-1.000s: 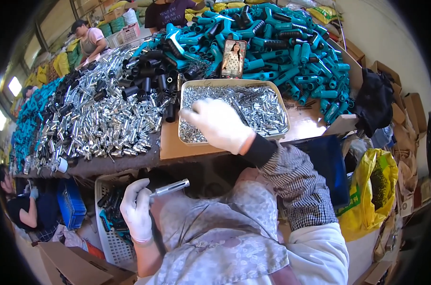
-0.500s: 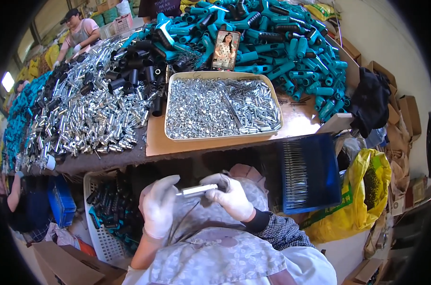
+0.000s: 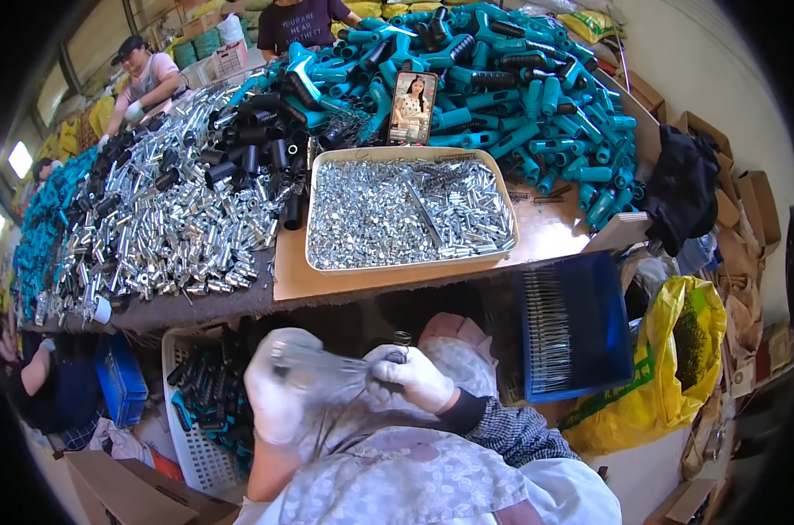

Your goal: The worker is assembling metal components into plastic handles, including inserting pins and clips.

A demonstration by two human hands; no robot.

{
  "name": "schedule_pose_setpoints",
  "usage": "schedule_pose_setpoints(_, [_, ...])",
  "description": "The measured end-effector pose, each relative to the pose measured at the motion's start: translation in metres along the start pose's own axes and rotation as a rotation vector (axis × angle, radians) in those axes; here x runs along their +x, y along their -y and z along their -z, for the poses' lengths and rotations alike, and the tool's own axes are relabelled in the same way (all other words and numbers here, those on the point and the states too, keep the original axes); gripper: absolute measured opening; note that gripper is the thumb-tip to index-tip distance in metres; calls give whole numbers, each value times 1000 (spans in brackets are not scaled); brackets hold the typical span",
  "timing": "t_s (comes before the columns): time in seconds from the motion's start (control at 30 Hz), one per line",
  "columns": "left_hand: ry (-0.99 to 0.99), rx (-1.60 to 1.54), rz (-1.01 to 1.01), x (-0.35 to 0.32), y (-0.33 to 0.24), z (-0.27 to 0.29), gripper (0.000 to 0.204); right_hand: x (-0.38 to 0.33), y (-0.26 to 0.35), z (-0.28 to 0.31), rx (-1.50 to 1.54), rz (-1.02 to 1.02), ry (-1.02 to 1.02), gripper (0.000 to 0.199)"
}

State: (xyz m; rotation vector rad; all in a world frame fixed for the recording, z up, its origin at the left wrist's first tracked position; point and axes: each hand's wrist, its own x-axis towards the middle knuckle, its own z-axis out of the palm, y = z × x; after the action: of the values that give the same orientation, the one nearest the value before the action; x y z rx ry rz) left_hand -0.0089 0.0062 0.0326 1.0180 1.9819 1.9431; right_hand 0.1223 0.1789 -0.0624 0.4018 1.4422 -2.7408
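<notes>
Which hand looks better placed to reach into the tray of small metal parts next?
Probably the right hand: it sits directly below the tray and pinches only a small dark part, while the left hand, blurred, holds the metal tube farther left.

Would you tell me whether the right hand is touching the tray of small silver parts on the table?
Apart. The head view shows the right hand below the table edge, near the lap, well clear of the tray.
</notes>
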Motion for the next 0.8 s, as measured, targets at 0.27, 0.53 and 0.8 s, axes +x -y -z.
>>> schedule_pose_setpoints(0.27, [-5,-10,142,-10,1,-10,71,1,14,-22,-925,141,-116,32])
schedule_pose_setpoints(0.53, [131,268,-35,-2,17,1,30,-10,42,-12,-1124,293,-182,44])
schedule_pose_setpoints(0.8, [781,805,-196,0,19,-5,44,-8,31,-19,-1414,265,-37,58])
